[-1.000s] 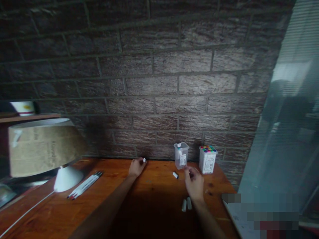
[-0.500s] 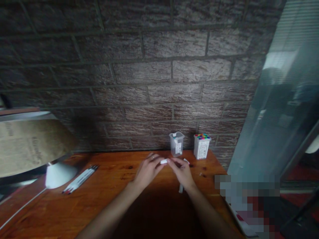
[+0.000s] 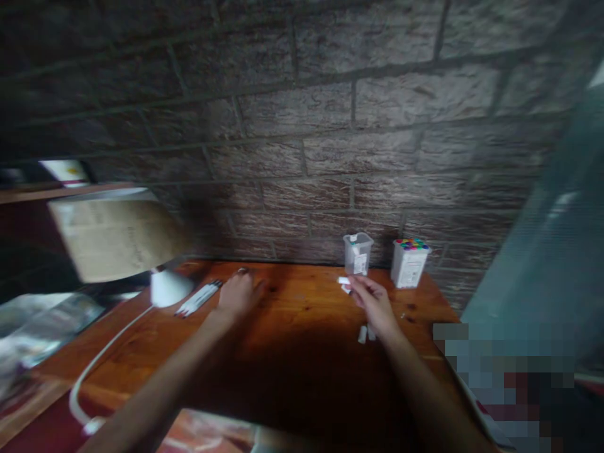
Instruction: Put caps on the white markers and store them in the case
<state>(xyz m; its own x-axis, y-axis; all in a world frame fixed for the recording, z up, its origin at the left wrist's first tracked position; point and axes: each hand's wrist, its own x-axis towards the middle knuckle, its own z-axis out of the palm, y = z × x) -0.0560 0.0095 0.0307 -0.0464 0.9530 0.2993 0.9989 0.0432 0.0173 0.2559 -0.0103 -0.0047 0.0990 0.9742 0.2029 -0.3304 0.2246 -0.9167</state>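
Observation:
My right hand (image 3: 376, 307) is closed, its thumb and fingertips pinching a small white piece (image 3: 343, 280) in front of the clear plastic container. A second white bit shows just under it; whether that is also held is unclear. Below this hand, small pale pieces (image 3: 362, 334) lie on the table. My left hand (image 3: 238, 293) is smeared by motion, low over the table, just right of a bundle of white pens with dark ends (image 3: 199, 299). Its fingers point away from me and their tips are hidden.
A clear container (image 3: 357, 257) with a white item inside stands by the brick wall (image 3: 325, 151). Right of it is a container packed with colourful-topped markers (image 3: 409, 267). A lamp (image 3: 120, 236) and its cord (image 3: 113, 349) occupy the wooden table's left side (image 3: 292, 327).
My hands have parted: the left moved left toward the pens, while the right keeps the white piece. The view has shifted, and more pale pieces show beneath my right hand.

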